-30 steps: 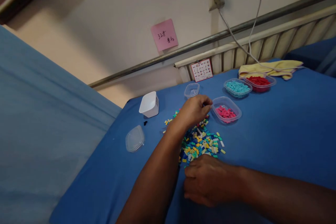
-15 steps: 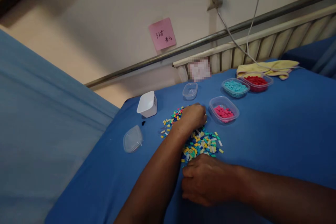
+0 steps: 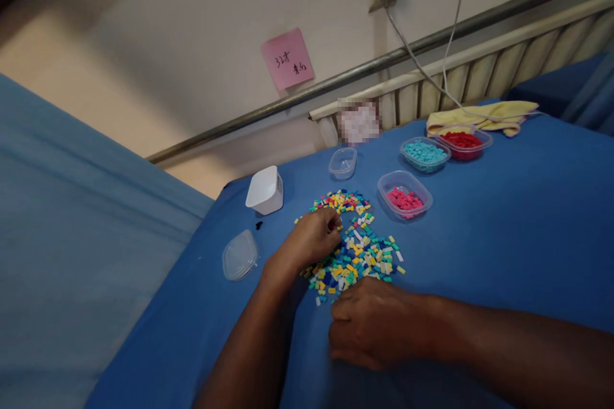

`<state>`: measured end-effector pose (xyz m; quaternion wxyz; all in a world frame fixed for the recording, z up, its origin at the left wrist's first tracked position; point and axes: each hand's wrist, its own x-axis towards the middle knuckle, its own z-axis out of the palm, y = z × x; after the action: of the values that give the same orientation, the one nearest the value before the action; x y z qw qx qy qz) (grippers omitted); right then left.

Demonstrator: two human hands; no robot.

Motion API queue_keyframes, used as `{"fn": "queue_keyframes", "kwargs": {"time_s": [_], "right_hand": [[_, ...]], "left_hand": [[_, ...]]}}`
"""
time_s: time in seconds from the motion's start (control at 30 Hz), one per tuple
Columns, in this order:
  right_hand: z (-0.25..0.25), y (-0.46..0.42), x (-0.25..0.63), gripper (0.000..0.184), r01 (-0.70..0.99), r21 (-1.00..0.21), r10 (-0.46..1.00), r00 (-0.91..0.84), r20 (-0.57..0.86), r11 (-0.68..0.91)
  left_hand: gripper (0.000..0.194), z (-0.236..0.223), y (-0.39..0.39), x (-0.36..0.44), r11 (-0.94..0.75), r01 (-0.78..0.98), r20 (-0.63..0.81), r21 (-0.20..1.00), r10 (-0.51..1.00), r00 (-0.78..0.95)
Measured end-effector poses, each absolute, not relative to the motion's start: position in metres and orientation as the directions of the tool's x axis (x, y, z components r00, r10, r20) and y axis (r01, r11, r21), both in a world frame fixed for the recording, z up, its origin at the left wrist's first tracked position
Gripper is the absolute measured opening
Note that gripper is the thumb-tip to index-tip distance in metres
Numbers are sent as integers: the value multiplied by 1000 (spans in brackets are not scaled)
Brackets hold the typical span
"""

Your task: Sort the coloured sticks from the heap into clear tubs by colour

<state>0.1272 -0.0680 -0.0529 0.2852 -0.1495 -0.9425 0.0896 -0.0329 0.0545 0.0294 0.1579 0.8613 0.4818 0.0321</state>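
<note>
A loose pile of small rectangular plastic pieces (image 3: 357, 259) in yellow, blue, green, white and some pink lies on a blue sheet (image 3: 499, 236). My left hand (image 3: 311, 236) is over the left side of the pile with curled fingers; what they pinch, if anything, is hidden. At the pile's near edge rests my right hand (image 3: 367, 323), closed like a fist with its fingertips out of sight. Right of the pile stands a clear tub (image 3: 386, 184) with pink pieces. Behind it are a tub (image 3: 426, 168) of turquoise pieces and another (image 3: 486, 139) of red ones.
A white container (image 3: 268, 206), a clear lid (image 3: 240, 255) and a small black object (image 3: 259, 225) lie to the left. Beyond the pile sits a small clear tub (image 3: 342, 169). A yellow cloth (image 3: 503, 114), a white cable (image 3: 405, 45) and a metal rail (image 3: 336, 83) are at the back.
My left hand has drawn back toward me and to the left, uncovering the far part of the pile. My right hand has stayed nearly in place. The view has shifted slightly.
</note>
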Motion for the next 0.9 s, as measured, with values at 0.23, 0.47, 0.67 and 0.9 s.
{"fn": "queue_keyframes", "kwargs": {"time_s": [0.23, 0.47, 0.67, 0.9], "right_hand": [[-49, -68, 128, 27, 236, -257, 340, -790, 511, 937], [-51, -66, 128, 27, 220, -284, 340, -796, 501, 933], [-55, -66, 127, 27, 209, -264, 324, -773, 545, 942], [-47, -67, 130, 28, 243, -269, 349, -801, 487, 932]], "left_hand": [[26, 31, 51, -28, -583, 785, -65, 208, 793, 606], [15, 35, 51, -21, -492, 829, -106, 267, 840, 533], [7, 38, 50, -29, -458, 838, -125, 297, 851, 509], [15, 31, 70, -3, -591, 745, -127, 308, 751, 648]]}}
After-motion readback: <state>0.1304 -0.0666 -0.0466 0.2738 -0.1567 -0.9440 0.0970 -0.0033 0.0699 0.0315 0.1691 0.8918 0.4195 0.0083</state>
